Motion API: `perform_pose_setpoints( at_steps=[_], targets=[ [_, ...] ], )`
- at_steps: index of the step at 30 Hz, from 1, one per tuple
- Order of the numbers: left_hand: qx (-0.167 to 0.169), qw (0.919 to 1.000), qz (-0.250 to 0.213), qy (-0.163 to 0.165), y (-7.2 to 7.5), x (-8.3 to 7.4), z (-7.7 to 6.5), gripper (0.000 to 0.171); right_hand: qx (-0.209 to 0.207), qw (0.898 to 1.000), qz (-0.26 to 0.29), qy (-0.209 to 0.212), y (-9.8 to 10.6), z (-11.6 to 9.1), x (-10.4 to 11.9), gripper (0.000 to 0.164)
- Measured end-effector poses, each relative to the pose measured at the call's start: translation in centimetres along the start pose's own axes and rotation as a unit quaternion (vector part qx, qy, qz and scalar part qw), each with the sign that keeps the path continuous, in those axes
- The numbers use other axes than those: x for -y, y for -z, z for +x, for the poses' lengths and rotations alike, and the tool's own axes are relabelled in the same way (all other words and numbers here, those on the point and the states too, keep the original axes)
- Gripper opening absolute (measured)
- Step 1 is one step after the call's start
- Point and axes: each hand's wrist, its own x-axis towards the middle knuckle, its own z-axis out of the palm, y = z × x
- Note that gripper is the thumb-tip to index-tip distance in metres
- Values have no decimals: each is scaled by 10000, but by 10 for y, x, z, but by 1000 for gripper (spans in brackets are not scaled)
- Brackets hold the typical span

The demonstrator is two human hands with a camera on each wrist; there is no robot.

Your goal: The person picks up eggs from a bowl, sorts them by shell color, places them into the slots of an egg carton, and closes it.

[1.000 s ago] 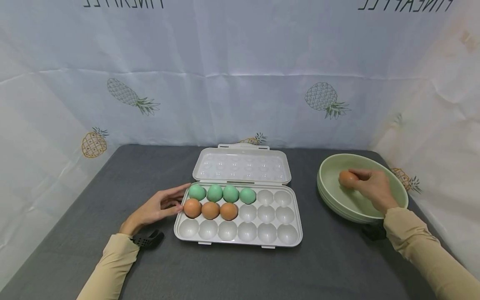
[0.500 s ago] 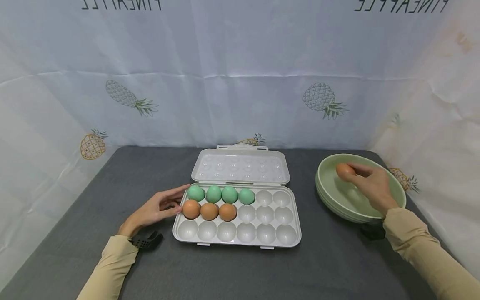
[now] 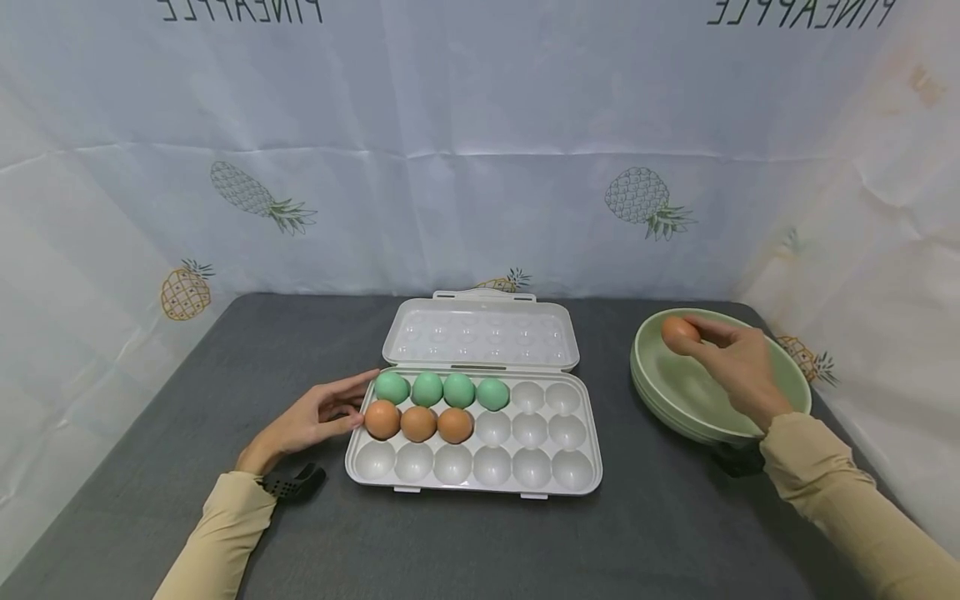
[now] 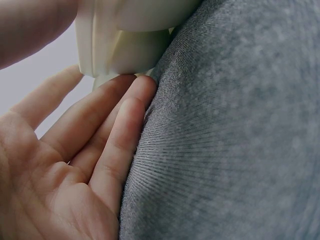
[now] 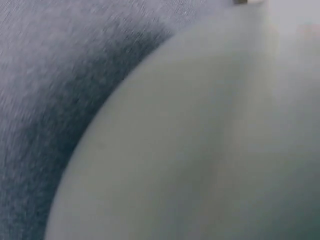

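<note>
A white egg tray [image 3: 474, 462] lies with its lid [image 3: 482, 325] folded back. Four-across green eggs fill part of its back row, among them a green egg [image 3: 492, 394] at the right end. Three brown eggs, one being this brown egg [image 3: 418, 423], sit at the left of the middle row. My left hand [image 3: 303, 421] rests at the tray's left side, thumb and fingertips touching its edge, fingers fairly straight in the left wrist view. With thumb and fingers, my right hand [image 3: 738, 367] pinches another brown egg [image 3: 679, 333] above the green bowl [image 3: 693, 396].
The bowl stands at the right of the dark grey tablecloth [image 3: 420, 542], near its right edge. A pineapple-print curtain [image 3: 480, 217] hangs behind and at both sides. The right wrist view is blurred, showing the bowl's pale outer wall [image 5: 150, 150].
The right hand has lifted the brown egg from inside the bowl and moved it left toward the bowl's far-left rim. The left hand keeps its place at the tray.
</note>
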Motion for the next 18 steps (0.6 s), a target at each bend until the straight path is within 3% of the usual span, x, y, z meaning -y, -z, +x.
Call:
perform_pose_setpoints(
  at_steps=[18],
  targets=[
    [19, 9999, -83, -55, 0, 0, 0, 65, 152, 9992, 367, 34, -30, 0, 31, 64]
  ],
)
